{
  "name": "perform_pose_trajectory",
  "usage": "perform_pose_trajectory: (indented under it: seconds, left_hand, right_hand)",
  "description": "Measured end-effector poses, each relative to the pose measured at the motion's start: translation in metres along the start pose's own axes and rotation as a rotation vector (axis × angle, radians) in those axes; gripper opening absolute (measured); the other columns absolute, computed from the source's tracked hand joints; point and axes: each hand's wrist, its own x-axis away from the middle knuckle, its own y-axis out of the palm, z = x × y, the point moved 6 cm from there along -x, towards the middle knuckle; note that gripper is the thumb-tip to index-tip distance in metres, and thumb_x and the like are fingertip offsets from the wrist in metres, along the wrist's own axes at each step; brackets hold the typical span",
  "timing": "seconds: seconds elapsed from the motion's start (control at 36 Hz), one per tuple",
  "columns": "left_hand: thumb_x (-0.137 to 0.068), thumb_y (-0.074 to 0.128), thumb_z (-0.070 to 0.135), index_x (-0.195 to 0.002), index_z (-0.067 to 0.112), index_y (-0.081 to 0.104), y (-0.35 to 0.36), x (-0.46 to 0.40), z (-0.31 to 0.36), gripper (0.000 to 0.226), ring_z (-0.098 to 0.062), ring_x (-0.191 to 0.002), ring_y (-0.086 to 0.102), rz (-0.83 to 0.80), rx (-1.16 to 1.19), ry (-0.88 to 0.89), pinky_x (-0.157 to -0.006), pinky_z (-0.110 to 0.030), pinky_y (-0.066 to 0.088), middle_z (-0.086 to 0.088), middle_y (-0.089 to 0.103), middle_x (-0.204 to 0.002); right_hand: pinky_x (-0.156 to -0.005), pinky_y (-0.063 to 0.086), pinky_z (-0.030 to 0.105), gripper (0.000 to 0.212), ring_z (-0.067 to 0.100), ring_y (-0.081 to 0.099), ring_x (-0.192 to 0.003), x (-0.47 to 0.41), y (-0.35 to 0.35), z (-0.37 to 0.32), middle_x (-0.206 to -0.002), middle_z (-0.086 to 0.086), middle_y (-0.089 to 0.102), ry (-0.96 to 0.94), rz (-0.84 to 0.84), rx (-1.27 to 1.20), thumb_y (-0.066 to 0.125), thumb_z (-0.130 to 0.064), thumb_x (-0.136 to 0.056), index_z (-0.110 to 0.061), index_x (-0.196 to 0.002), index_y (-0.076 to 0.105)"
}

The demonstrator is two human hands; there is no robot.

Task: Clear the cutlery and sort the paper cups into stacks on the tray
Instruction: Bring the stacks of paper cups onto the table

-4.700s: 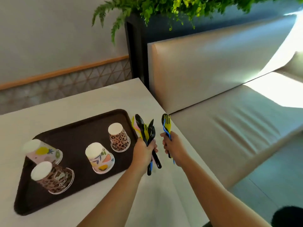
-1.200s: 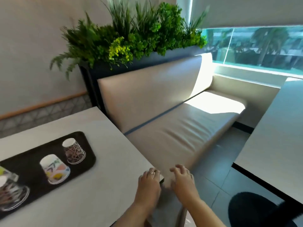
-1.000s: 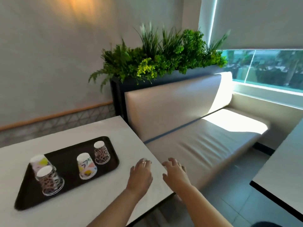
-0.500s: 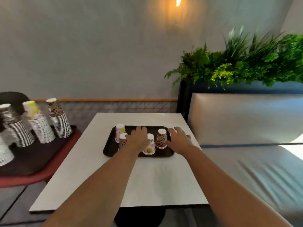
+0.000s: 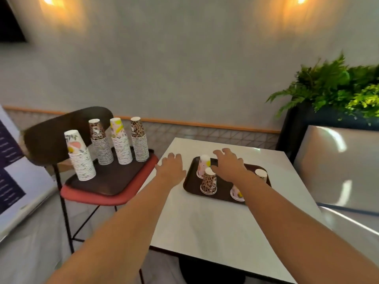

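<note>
Our left hand (image 5: 171, 168) hovers spread and empty over the counter (image 5: 215, 226), beside the tray (image 5: 223, 194). Our right hand (image 5: 228, 166), grip released, hangs above the upside-down cups (image 5: 208, 181).

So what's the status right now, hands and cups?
Left hand open, empty, beside table tray. Right hand open above loose cups, leopard cup nearest. Nothing blocking.

Leopard-print cup (image 5: 208, 183) on dark brown tray (image 5: 189, 181), white table (image 5: 205, 226).
</note>
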Motion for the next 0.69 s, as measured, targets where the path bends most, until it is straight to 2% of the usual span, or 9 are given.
perform_pose_trajectory:
  seconds: [0.19, 0.33, 0.47, 0.58, 0.69]
  left_hand:
    - [-0.093, 0.051, 0.032, -0.132, 0.009, 0.036, -0.026, -0.019, -0.061, 0.048, -0.032, -0.127, 0.038, 0.012, 0.017, 0.018, -0.099, -0.052, 0.036, -0.013, 0.038, -0.139]
    - [-0.093, 0.051, 0.032, -0.137, 0.012, 0.035, -0.044, -0.029, -0.106, 0.051, -0.032, -0.129, 0.035, 0.056, 0.003, 0.048, -0.1, -0.051, 0.035, -0.012, 0.036, -0.141]
    - [-0.092, 0.052, 0.029, -0.13, 0.008, 0.039, -0.056, -0.041, -0.153, 0.045, -0.034, -0.128, 0.036, 0.086, 0.002, 0.022, -0.102, -0.055, 0.034, -0.013, 0.039, -0.138]
    - [-0.092, 0.052, 0.03, -0.137, 0.009, 0.033, -0.059, -0.053, -0.181, 0.053, -0.033, -0.133, 0.031, 0.095, -0.015, 0.006, -0.105, -0.054, 0.029, -0.013, 0.032, -0.145]
    - [-0.091, 0.054, 0.033, -0.14, 0.01, 0.03, -0.061, -0.065, -0.206, 0.059, -0.032, -0.134, 0.028, 0.148, -0.026, -0.02, -0.105, -0.055, 0.03, -0.013, 0.031, -0.146]
  right_hand:
    - [-0.106, 0.028, 0.047, 0.054, 0.031, 0.029, -0.134, -0.035, -0.002, -0.067, -0.149, 0.012, 0.023, 0.001, 0.023, -0.02, 0.046, -0.033, -0.095, -0.016, -0.143, 0.026]
    - [-0.105, 0.027, 0.047, 0.055, 0.031, 0.029, -0.134, -0.059, 0.005, -0.121, -0.149, 0.012, 0.023, -0.015, 0.037, -0.046, 0.046, -0.033, -0.095, -0.018, -0.143, 0.024]
    - [-0.105, 0.028, 0.046, 0.054, 0.03, 0.028, -0.134, -0.08, 0.013, -0.173, -0.149, 0.011, 0.024, -0.047, 0.062, -0.069, 0.045, -0.032, -0.095, -0.016, -0.143, 0.026]
    - [-0.105, 0.027, 0.048, 0.052, 0.03, 0.029, -0.134, -0.095, 0.018, -0.208, -0.147, 0.012, 0.026, -0.08, 0.062, -0.077, 0.045, -0.031, -0.095, -0.015, -0.141, 0.028]
    - [-0.107, 0.026, 0.05, 0.055, 0.031, 0.028, -0.135, -0.115, 0.018, -0.236, -0.149, 0.012, 0.024, -0.111, 0.076, -0.073, 0.047, -0.031, -0.094, -0.015, -0.142, 0.028]
